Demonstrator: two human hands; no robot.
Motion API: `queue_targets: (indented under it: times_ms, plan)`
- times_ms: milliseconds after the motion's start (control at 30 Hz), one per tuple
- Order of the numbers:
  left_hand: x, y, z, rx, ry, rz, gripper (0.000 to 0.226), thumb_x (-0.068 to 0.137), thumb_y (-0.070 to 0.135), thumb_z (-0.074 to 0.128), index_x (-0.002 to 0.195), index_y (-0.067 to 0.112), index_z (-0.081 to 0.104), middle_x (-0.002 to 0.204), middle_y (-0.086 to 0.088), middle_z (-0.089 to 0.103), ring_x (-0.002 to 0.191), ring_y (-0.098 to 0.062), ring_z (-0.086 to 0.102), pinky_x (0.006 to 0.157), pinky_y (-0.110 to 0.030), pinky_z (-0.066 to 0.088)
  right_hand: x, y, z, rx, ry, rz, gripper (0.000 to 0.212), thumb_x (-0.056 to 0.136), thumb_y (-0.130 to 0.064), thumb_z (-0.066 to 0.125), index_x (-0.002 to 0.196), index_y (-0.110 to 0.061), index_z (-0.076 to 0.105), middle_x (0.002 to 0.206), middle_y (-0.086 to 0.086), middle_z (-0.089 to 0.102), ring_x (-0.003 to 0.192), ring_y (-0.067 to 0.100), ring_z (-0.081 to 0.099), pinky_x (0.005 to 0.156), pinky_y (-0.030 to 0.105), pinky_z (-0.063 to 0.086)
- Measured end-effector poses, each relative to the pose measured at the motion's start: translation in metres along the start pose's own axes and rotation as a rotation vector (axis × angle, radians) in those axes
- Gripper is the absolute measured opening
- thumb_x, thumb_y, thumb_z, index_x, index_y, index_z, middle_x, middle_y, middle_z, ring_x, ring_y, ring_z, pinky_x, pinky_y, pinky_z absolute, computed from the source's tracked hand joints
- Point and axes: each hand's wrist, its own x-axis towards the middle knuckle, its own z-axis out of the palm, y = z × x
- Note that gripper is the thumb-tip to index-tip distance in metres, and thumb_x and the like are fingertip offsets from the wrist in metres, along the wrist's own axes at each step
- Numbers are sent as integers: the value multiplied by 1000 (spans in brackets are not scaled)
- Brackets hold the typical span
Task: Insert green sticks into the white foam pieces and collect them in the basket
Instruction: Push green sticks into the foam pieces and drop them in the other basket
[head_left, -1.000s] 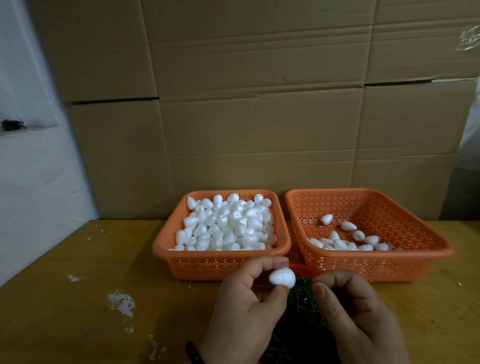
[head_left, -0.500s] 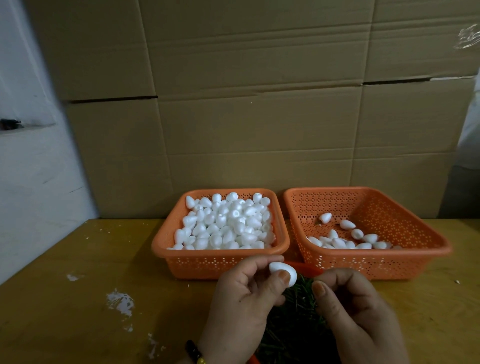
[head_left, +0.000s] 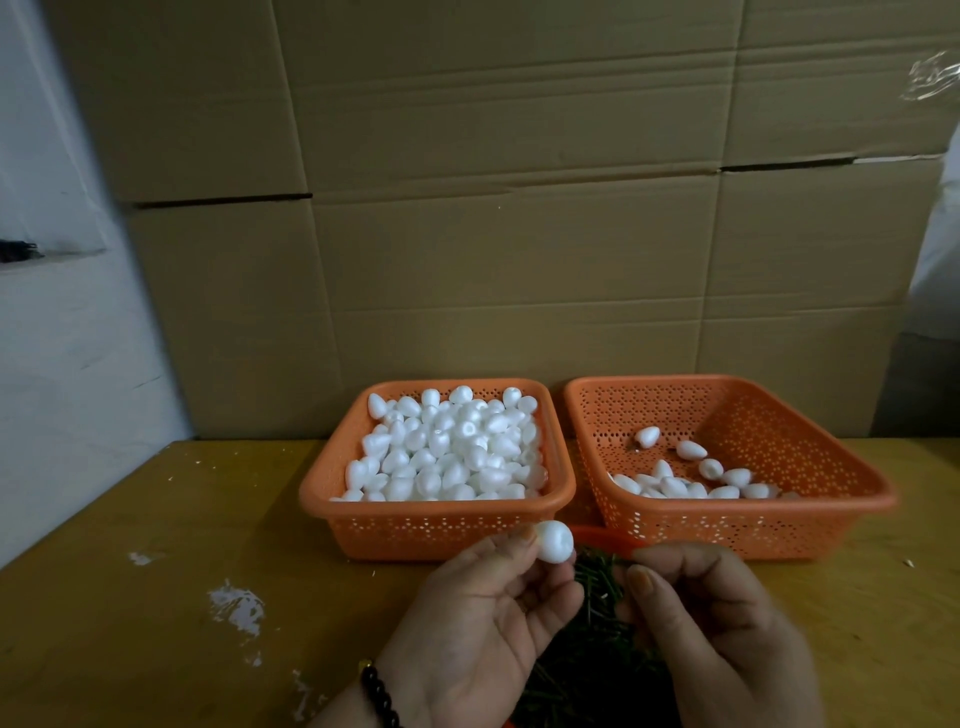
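Left hand (head_left: 483, 618) pinches one white foam piece (head_left: 555, 541) between thumb tip and fingertips, palm turned up toward the camera. Compared with a second ago the piece sits higher at the fingertips and has been rolled, its rounded end now facing the camera; half a second back it lay more sideways in the pinch. Right hand (head_left: 711, 613) is just beside it, fingers curled together with thumb against forefinger; whether a stick is pinched there cannot be told, nothing green shows between them. Below and between both hands lies the pile of green sticks (head_left: 597, 618) in a low orange dish (head_left: 618, 536), its rim showing just beyond the fingertips. Judgement: the foam piece is being oriented for insertion, and the stick has yet to enter it. Beyond the left fingertips stands the left basket (head_left: 332, 512), heaped with foam pieces (head_left: 452, 447). Beyond the right fingertips stands the right basket (head_left: 831, 499), holding about a dozen pieces (head_left: 691, 480) along its near wall, so collection looks early. Both baskets rest on the yellow table (head_left: 130, 519), white crumbs (head_left: 236, 605) to the left of the left hand.
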Motion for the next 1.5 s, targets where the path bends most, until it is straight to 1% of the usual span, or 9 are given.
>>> queue_targets:
  times_ms: [100, 200, 367, 567, 667, 1100, 1167, 1300, 1500]
  plan:
    - [2, -2, -1, -33, 27, -35, 31, 73, 7, 67, 102, -6, 67, 88, -23, 69, 65, -23, 69, 54, -31, 57, 1, 1, 0, -9, -22, 20, 17, 71, -10, 70, 75, -26, 71, 71, 6, 72, 59, 12, 68, 53, 19, 52]
    - [2, -2, 0, -65, 46, -64, 25, 71, 8, 68, 90, -7, 71, 84, -24, 69, 61, -23, 69, 51, -30, 57, 1, 0, -1, -32, -51, 32, 17, 68, -19, 68, 79, -31, 71, 72, 2, 73, 62, 11, 69, 56, 20, 54]
    - [2, -4, 1, -45, 65, -62, 36, 70, 10, 68, 101, -7, 66, 83, -24, 68, 59, -22, 67, 50, -30, 57, 2, 2, 0, -45, -39, 26, 19, 65, -24, 67, 81, -34, 71, 72, 2, 73, 61, 12, 69, 57, 20, 54]
    - [1, -7, 4, 17, 61, -1, 23, 69, 10, 68, 89, -1, 70, 79, -21, 68, 57, -20, 65, 49, -29, 56, 1, 5, -2, -96, -44, -6, 17, 65, -28, 69, 79, -37, 71, 68, -2, 72, 59, 6, 67, 56, 16, 52]
    - [0, -7, 5, 47, 70, 32, 24, 69, 11, 68, 91, 1, 69, 78, -18, 68, 57, -18, 65, 49, -28, 55, 1, 6, -3, -107, -60, -18, 18, 65, -27, 70, 79, -37, 71, 68, -4, 72, 59, 4, 66, 56, 11, 50]
    - [0, -12, 8, 113, 89, 103, 35, 64, 10, 69, 98, 1, 64, 75, -16, 69, 55, -17, 64, 48, -28, 55, 2, 8, -5, -156, -72, -28, 17, 64, -31, 69, 79, -38, 70, 70, -11, 72, 65, 3, 67, 60, 14, 51]
    - [0, -14, 8, 125, 88, 105, 35, 62, 10, 70, 96, 2, 64, 75, -16, 69, 54, -17, 63, 48, -27, 55, 2, 9, -5, -173, -76, -30, 18, 66, -28, 71, 80, -39, 70, 71, -12, 72, 66, 3, 67, 61, 15, 52]
    - [0, -15, 7, 139, 79, 108, 34, 61, 11, 71, 93, 2, 65, 75, -16, 70, 54, -17, 64, 49, -27, 54, 1, 12, -7, -243, -90, -31, 34, 70, -7, 78, 80, -38, 70, 70, -13, 72, 66, 1, 68, 62, 17, 52]
    - [0, -16, 6, 149, 78, 107, 36, 61, 11, 72, 95, 2, 64, 76, -16, 71, 56, -18, 64, 49, -28, 54, 1, 11, -7, -241, -100, -11, 35, 70, -6, 78, 81, -38, 70, 71, -13, 72, 66, 1, 68, 61, 16, 52]
